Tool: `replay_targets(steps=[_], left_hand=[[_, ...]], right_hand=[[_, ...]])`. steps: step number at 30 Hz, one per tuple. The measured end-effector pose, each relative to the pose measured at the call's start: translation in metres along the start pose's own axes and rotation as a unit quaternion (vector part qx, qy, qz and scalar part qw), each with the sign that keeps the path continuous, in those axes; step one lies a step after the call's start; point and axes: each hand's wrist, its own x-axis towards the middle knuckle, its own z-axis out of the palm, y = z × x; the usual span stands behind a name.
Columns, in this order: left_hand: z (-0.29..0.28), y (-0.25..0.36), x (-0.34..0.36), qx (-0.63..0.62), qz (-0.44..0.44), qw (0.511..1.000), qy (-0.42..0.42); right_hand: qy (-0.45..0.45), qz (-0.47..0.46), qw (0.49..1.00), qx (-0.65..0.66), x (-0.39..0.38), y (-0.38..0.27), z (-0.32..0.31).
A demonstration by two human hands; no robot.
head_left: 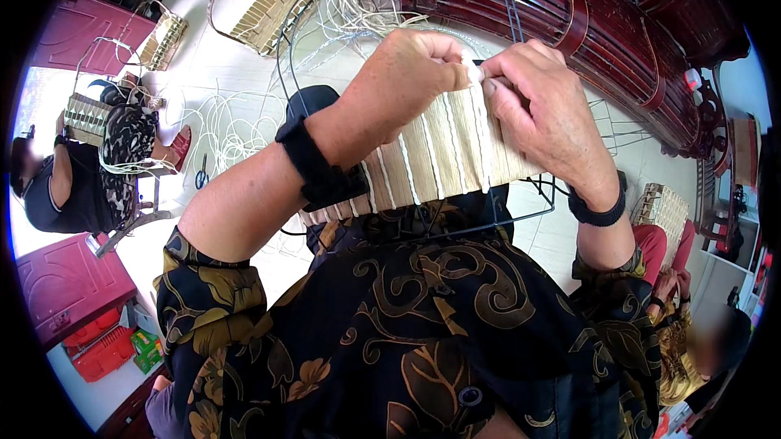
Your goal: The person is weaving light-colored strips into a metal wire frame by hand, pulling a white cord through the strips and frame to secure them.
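Note:
A beige woven basket panel (421, 158) with white cord strips running across it lies over my lap, on a black wire frame (521, 218). At the panel's far edge my left hand (407, 77) is closed in a pinch on a white cord (474, 74). My right hand (543, 105) meets it from the other side, thumb and forefinger closed on the same cord. The fingertips of both hands nearly touch. Below them, the cord's line continues down the panel between its strips. Curled fingers hide the cord's ends.
Loose pale cords (236, 126) and dark-handled scissors (202, 172) lie on the floor to the left. Beyond stand woven baskets (272, 16) and a dark red wooden bench (521, 0). People sit at work at the left (69, 187) and lower right (679, 333).

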Motion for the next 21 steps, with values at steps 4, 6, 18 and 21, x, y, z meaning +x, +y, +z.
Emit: replay_targets(steps=[4,6,18,21], left_hand=[[-0.006,-0.003,0.012,-0.107,-0.121,0.986,-0.036],[-0.011,-0.011,0.022,-0.132,-0.146,0.979,-0.045],[-0.019,0.014,0.031,-0.171,-0.228,0.954,-0.093],[-0.015,0.016,0.033,-0.161,-0.229,0.956,-0.091]], right_hand=[[0.012,0.037,0.993,0.113,0.001,0.006,-0.01],[0.043,0.085,0.979,0.18,-0.002,0.01,-0.016],[0.235,0.309,0.847,0.363,-0.098,0.033,0.019],[0.211,0.364,0.808,0.412,-0.119,0.026,0.034]])
